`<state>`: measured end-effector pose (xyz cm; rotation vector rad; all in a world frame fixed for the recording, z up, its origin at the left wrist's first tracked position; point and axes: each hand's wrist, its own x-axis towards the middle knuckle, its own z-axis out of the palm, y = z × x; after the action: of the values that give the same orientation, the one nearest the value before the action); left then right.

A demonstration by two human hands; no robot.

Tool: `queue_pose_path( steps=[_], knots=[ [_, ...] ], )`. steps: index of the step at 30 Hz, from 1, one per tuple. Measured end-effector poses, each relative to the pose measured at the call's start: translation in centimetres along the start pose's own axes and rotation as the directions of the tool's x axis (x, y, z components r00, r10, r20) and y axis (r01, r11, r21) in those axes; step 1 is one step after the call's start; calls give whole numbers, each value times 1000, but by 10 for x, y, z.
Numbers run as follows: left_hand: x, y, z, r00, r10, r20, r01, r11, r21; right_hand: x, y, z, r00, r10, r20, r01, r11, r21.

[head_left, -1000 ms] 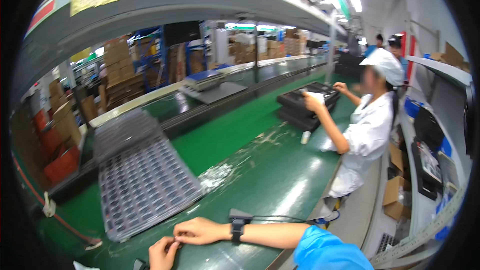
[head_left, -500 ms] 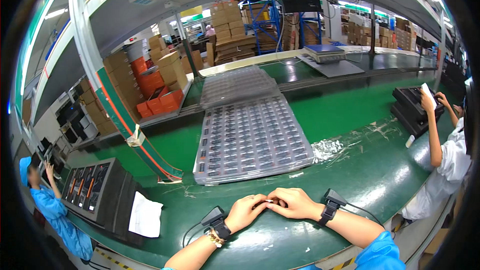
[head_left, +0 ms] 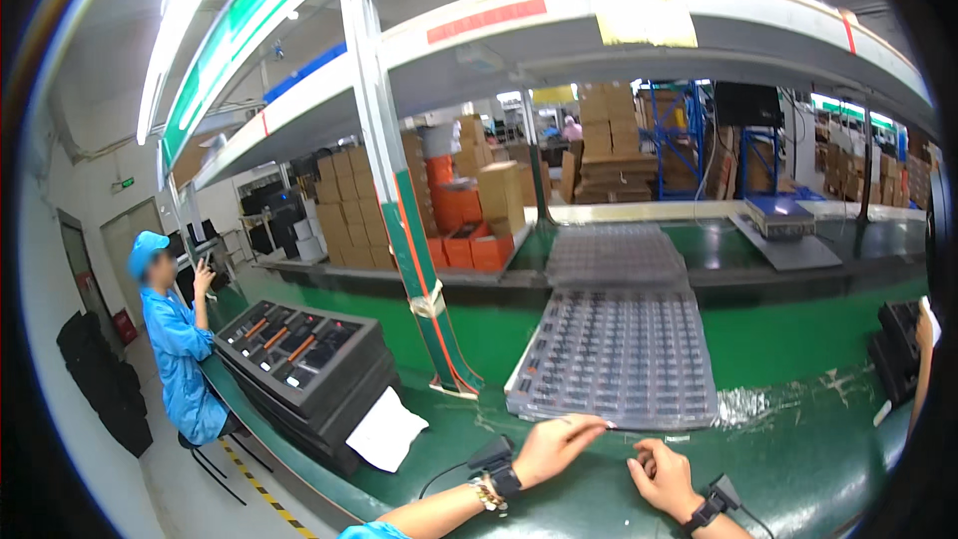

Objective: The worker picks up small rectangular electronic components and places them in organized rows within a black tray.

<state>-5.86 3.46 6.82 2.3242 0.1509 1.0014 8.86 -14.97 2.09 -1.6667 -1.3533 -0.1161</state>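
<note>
My left hand (head_left: 559,447) reaches rightward with its fingers pressed together, tips near the front edge of a clear plastic tray (head_left: 624,354). Whatever those fingertips hold, if anything, is too small to make out. Rows of small dark parts fill the tray's pockets. Just to the right, my right hand (head_left: 666,479) hovers over the green tabletop (head_left: 589,509), apart from the left one. Its fingers are loosely curled, the thumb stands away, and no object shows in them. Both wrists wear black straps with small boxes and cables.
Black foam trays (head_left: 309,359) with dark and orange items are stacked at left, beside a white sheet (head_left: 387,429). A green post (head_left: 424,289) rises behind them. A flat scale (head_left: 778,218) stands far right. A person in blue (head_left: 178,339) sits at left; another's arm (head_left: 923,364) shows at right.
The view has turned left, so the scene sits farther right. My hands, earlier together around a tiny pale piece, have come apart; the left one now extends toward the tray's front edge.
</note>
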Motion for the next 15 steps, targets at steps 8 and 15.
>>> queue_pose_path(
  steps=[8,15],
  knots=[
    [219,90,-200,728,309,-612,-250,951,182,4,-11,-12,995,95,10,-96,990,107],
    [371,146,-307,442,577,-686,293,630,719,4,1,-13,986,138,92,-143,988,55]
  ],
)
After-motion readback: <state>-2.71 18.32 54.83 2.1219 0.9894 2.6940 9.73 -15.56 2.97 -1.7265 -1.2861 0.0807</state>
